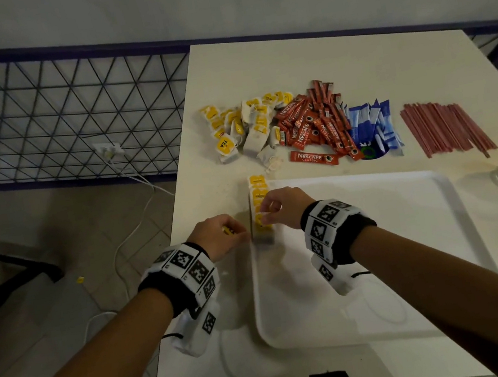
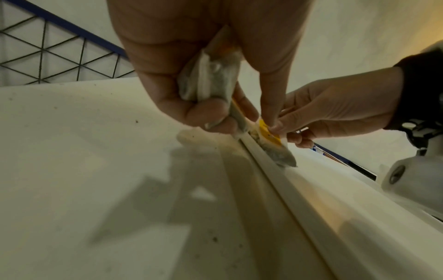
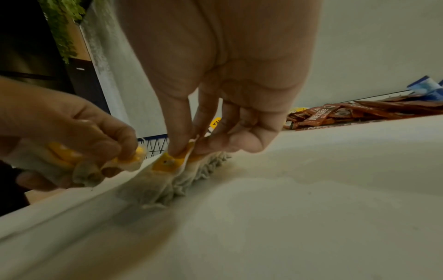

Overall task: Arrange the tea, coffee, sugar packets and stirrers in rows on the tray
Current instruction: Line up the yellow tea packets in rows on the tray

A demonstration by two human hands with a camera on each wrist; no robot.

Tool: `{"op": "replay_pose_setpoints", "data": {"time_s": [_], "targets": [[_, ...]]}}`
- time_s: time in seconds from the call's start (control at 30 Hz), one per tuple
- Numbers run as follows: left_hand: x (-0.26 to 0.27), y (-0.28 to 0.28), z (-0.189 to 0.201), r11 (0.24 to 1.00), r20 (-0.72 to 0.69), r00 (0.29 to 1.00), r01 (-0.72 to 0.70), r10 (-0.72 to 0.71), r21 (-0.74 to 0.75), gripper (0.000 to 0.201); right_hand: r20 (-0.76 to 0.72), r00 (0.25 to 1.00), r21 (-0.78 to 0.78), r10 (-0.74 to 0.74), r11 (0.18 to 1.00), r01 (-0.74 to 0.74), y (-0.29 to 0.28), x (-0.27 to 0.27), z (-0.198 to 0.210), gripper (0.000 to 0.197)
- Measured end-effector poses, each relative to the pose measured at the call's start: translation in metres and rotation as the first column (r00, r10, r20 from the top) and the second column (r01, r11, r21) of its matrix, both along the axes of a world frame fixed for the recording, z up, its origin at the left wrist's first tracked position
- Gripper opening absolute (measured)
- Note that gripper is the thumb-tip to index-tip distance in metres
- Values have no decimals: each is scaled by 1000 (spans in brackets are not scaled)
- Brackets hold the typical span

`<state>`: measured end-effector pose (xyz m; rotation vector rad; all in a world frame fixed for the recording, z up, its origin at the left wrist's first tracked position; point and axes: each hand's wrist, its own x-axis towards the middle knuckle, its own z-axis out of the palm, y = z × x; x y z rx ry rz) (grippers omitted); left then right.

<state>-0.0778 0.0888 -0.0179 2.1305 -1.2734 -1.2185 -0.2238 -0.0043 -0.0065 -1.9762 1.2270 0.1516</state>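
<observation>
Tray (image 1: 383, 264) holds a tea-bag row (image 1: 260, 206), right hand (image 1: 280, 207) pinching it, left hand (image 1: 219, 237) gripping spare bags (image 2: 210, 79).

The white plastic tray (image 1: 415, 259) looks smooth and faintly glossy. The cream worktop (image 1: 255, 73) is matt and speckled. The yellow-tagged tea bags (image 3: 153, 181) are thin, crinkled paper; the red coffee sachets (image 1: 310, 133) look shiny.

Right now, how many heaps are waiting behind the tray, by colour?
Yellow tea bags: 1 heap
Red coffee sticks: 1 heap
Blue sugar packets: 1 heap
Pink stirrers: 1 heap
Total: 4 heaps
</observation>
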Motion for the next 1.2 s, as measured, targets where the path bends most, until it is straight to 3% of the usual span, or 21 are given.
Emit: {"op": "replay_pose_setpoints", "data": {"time_s": [0.1,0.2,0.37,0.53,0.7,0.87,1.03,1.2], "targets": [[-3,-2,0,999,-62,997,-51,51,3,6,14,1000,-13,-12,1000,12,2,-1,-5,21],[-4,-3,0,990,-214,968,-138,134,-1,18,27,999,-7,-19,1000,19,3,-3,-6,18],[-2,-2,9,983,-351,921,-184,167,-16,39,67,997,-28,-38,999,40,0,-8,8,35],[1,-4,18,966,-436,881,-243,184,-84,12,214,976,1,-35,999,35,0,-9,28,24],[-1,-8,33,961,-494,859,-234,132,-150,12,294,955,27,-42,999,36,7,-2,36,12],[1,-5,40,948,-537,824,-291,179,-130,18,383,915,82,-127,991,103,7,-2,49,23],[10,10,38,982,-498,860,-168,106,-81,27,385,904,149,-187,979,139,12,-10,51,16],[9,22,29,995,-496,865,-96,73,-20,22,402,880,226,-251,959,171,28,-15,45,14]]}}
